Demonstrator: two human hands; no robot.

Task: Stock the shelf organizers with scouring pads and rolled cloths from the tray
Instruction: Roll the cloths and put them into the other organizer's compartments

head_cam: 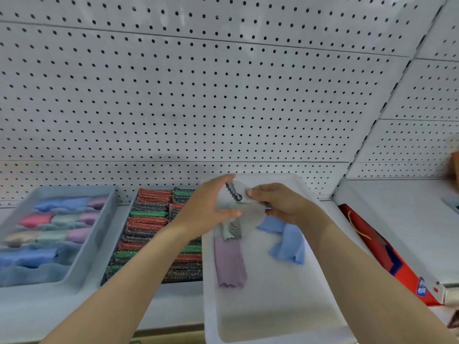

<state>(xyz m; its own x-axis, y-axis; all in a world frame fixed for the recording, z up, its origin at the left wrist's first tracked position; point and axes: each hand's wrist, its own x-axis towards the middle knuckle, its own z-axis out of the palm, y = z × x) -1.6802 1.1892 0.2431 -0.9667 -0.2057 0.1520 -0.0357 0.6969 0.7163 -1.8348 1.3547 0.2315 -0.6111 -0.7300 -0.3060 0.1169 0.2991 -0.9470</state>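
Over tray [273, 306]: both hands held grey cloth [250, 214] aloft
left hand [211, 207]: fingers extended, thumb pressed cloth
right hand [275, 202]: pinched cloth edge

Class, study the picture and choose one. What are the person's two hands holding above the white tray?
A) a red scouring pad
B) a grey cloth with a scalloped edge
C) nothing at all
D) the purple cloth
B: the left hand and right hand both hold the grey cloth over the white tray, while the purple cloth and blue cloth lie in it.
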